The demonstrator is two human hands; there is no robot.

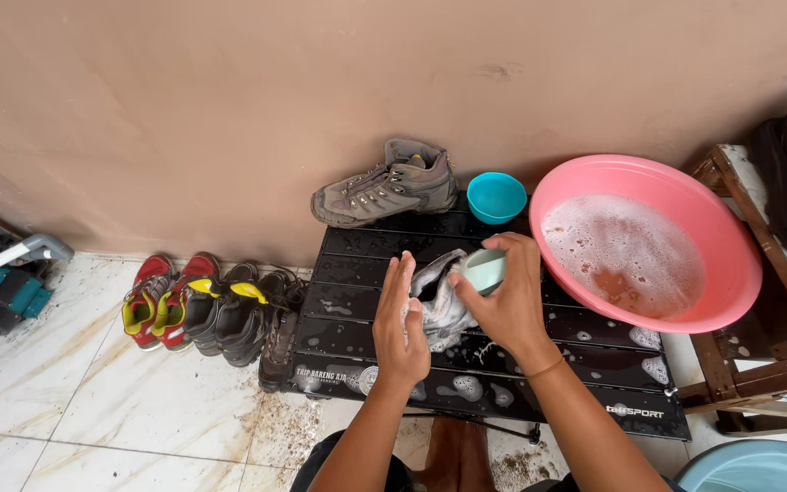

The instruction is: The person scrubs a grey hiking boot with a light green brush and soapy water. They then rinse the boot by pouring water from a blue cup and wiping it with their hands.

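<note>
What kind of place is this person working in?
Probably a home porch or entryway used for washing shoes: a pink basin of soapy water, shoes lined along the wall, and a boot on a wet black table.

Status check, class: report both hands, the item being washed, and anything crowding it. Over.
Left hand open, flat against wet grey shoe. Right hand shut on pale green brush, on the shoe. Pink basin of suds close right; teal bowl and brown boot behind.

glossy plastic basin (730, 264); soapy slatted table (357, 310)
</note>
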